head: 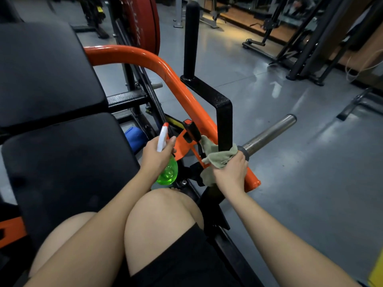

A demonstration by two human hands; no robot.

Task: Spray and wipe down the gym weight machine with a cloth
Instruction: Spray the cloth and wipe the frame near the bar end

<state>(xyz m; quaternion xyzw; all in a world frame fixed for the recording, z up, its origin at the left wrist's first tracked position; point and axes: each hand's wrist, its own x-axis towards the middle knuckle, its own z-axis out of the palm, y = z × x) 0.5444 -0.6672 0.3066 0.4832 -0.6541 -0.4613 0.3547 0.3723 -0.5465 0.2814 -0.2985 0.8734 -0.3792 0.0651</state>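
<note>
The weight machine has a curved orange arm (157, 65), a black bracket with an upright padded handle (223, 121) and a steel plate peg (269, 134). My left hand (155, 156) grips a green spray bottle (167, 172) by its white neck, with the orange nozzle pointing up. My right hand (232, 170) holds a grey-green cloth (217, 156) pressed against the base of the black bracket, where it meets the orange arm. Part of the cloth hangs below my hand.
Black seat pads (62, 158) fill the left. A red weight plate (141, 21) stands behind the orange arm. A blue object (134, 135) lies under the frame. My knees are at bottom centre. Grey floor and other black machine frames (306, 48) lie to the right.
</note>
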